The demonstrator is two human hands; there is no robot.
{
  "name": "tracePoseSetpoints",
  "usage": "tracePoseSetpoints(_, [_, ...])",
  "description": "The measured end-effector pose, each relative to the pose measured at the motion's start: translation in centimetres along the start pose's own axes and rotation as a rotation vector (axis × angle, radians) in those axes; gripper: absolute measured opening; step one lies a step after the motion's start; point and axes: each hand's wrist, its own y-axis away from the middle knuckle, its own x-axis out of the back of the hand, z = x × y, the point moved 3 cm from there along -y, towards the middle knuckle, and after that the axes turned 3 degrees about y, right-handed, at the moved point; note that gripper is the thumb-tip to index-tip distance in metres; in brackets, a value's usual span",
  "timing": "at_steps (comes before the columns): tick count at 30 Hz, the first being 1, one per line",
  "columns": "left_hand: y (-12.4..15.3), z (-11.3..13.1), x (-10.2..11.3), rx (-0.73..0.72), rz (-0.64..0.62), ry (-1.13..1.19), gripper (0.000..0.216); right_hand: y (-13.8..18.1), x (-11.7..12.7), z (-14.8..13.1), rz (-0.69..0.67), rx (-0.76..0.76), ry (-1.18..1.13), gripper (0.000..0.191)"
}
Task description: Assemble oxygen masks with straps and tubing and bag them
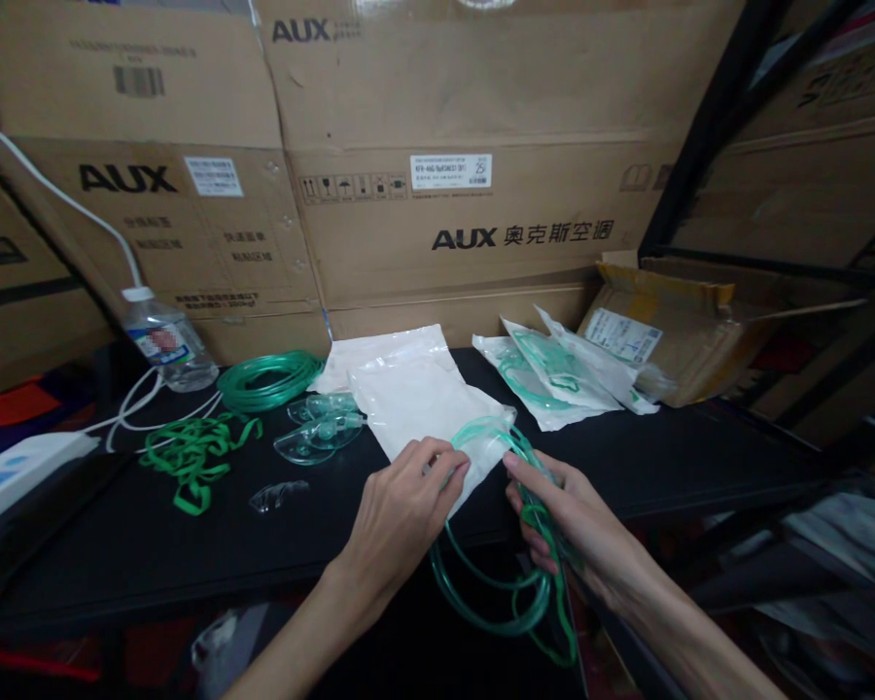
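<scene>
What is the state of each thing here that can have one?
Held green tubing: looped, hanging
Right hand: closed around that tubing
Left hand: fingers curled, exact grip unclear
Green coil: wound up, lying flat
Green straps: loosely tangled
Clear masks: unwrapped
Bottle: capped, upright
Box at right: open, flaps spread

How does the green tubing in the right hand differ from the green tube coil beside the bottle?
The held tubing hangs in loose loops below the right hand; the tube coil lies neatly wound on the black surface. The held tubing shows few hanging turns; the tube coil, many stacked. Both are green.
</scene>
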Motion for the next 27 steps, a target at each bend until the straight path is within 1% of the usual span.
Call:
tracePoseSetpoints(3, [0.1, 0.2, -0.2, 0.029, -0.04, -0.063, 0.007, -0.1, -0.2, -0.1, -0.032, -0.007, 0.065, 0.041])
tracePoseSetpoints(8, [-0.6, 0.4, -0.5, 0.124, -0.081, -0.203, 0.027, 0.1, -0.4, -0.2, -0.056, -0.011, 0.083, 0.036])
tracePoseSetpoints(11, [-1.3, 0.3, -0.7, 0.136, -0.06, -0.231, 0.023, 0.2, -0.5, -0.1, -0.083, -0.022, 0.081, 0.035])
tracePoseSetpoints(14, [-1.5, 0.2, -0.9, 0.155, -0.016, -0.222, 0.011, 0.2, -0.7, 0.0, -0.1, -0.015, 0.081, 0.035])
tracePoseSetpoints(17, [-1.4, 0.6, -0.9, 0.101, 0.035, -0.162, 0.013, 0.1, -1.0, -0.1, -0.108, -0.004, 0.064, 0.036])
tracePoseSetpoints(19, [-1.2, 1.0, -0.8, 0.064, 0.083, -0.086, 0.014, 0.1, -1.4, -0.2, -0.11, 0.034, 0.03, 0.036])
tracePoseSetpoints(21, [-1.0, 1.4, -0.8, 0.07, 0.122, -0.019, 0.013, 0.1, -1.7, -0.4, -0.102, 0.077, -0.021, 0.035])
tracePoseSetpoints(24, [-0.8, 1.6, -1.1, 0.114, 0.114, 0.011, 0.013, 0.1, -2.1, -0.3, -0.095, 0.095, -0.086, 0.035])
tracePoseSetpoints(27, [-0.9, 1.5, -1.3, 0.142, 0.079, -0.01, 0.014, 0.2, -2.1, -0.1, -0.124, 0.087, -0.125, 0.032])
